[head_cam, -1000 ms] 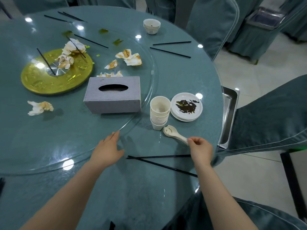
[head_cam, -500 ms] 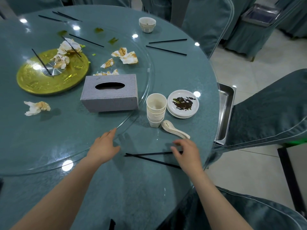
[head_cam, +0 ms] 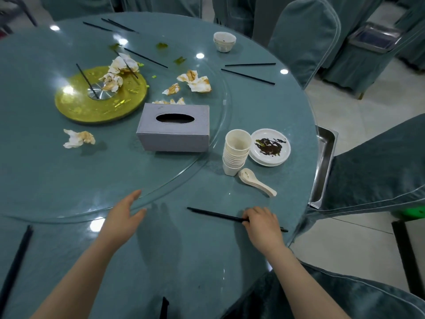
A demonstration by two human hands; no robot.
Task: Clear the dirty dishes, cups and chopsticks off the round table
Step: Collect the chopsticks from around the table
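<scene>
Two hands work the near edge of the round table (head_cam: 161,261). The right hand (head_cam: 262,224) curls its fingers around a pair of black chopsticks (head_cam: 213,214) lying flat on the glass; the left hand (head_cam: 124,211) rests flat and relaxed on the rim of the turntable (head_cam: 69,180), holding nothing. Just beyond, a spoon (head_cam: 256,181), stacked cups (head_cam: 236,151) and stacked plates (head_cam: 270,147) sit gathered by a tissue box (head_cam: 174,127). Farther off lie loose chopsticks (head_cam: 248,75), bowls (head_cam: 224,41), crumpled napkins (head_cam: 195,82) and a gold disc (head_cam: 101,95). Judging by this, clearing is only partly done; nothing gathered has left the table.
</scene>
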